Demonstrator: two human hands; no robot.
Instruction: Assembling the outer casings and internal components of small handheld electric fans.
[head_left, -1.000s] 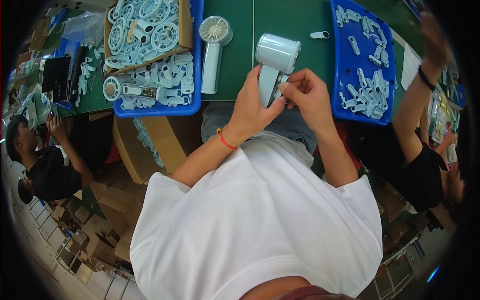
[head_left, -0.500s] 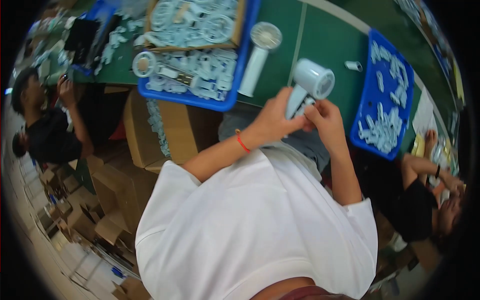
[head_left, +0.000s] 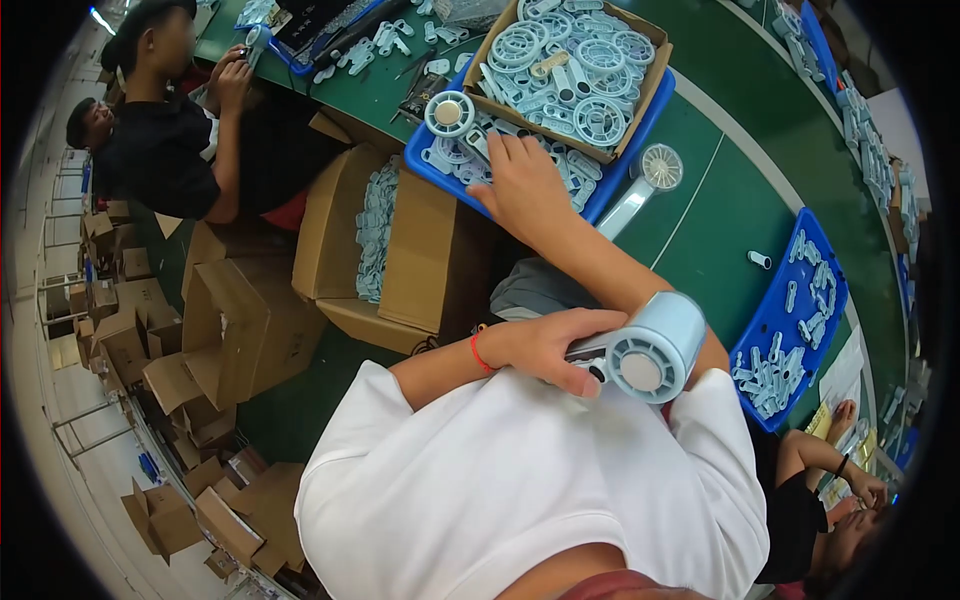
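Observation:
My left hand (head_left: 555,345), with a red string at the wrist, is closed round the handle of a pale blue handheld fan (head_left: 665,345). The fan lies close to my chest, its round vented end with a grey disc facing me. Across to the left reaches my right hand (head_left: 525,190), its forearm passing behind the fan. Its fingers are apart over small plastic parts (head_left: 583,165) in the blue tray (head_left: 415,155); nothing shows in its grip. Near its fingertips lies a fan part with a round vented head (head_left: 449,114).
A cardboard box (head_left: 655,35) of rings and covers sits on the tray. Another handheld fan (head_left: 657,170) lies beside it. Rightward are a short white tube (head_left: 759,260) and a blue tray of parts (head_left: 800,225). An open carton (head_left: 410,250) stands at left. People work on both sides.
My right hand has left the fan and moved left to the tray. My left hand has brought the fan closer to my chest and turned it. The view has swung, shifting the table.

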